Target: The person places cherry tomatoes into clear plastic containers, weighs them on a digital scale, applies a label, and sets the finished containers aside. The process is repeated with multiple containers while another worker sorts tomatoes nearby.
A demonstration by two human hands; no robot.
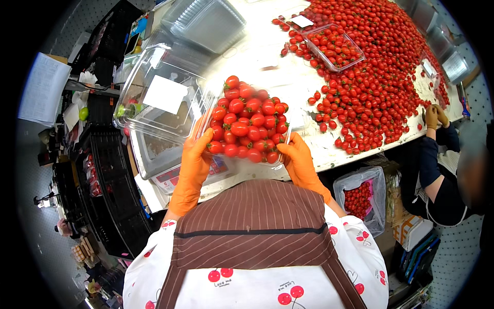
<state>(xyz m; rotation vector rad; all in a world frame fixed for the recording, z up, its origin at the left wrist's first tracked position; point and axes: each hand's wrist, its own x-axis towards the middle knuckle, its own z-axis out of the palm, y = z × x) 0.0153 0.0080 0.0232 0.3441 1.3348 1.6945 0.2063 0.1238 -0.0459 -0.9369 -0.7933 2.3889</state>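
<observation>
My left hand (193, 166) and my right hand (301, 162), both in orange gloves, hold a clear plastic clamshell box by its two sides. Cherry tomatoes (251, 121) fill its base in a heap. The hinged lid (135, 116) stands open to the left and bears a white label (166, 94). Beneath the box and lid is a weighing scale, its metal pan (154, 154) and panel (170, 177) partly covered. Farther back on the white table (262, 50), another clear box (335, 48) full of cherry tomatoes lies at the edge of a large spread of loose ones (370, 92).
Stacked empty clear boxes (204, 23) stand at the back left. Black crates (115, 185) are on the left. Below the table at right is a lined bin (339, 189) with tomatoes. A co-worker's gloved hands (436, 116) are at the table's right end.
</observation>
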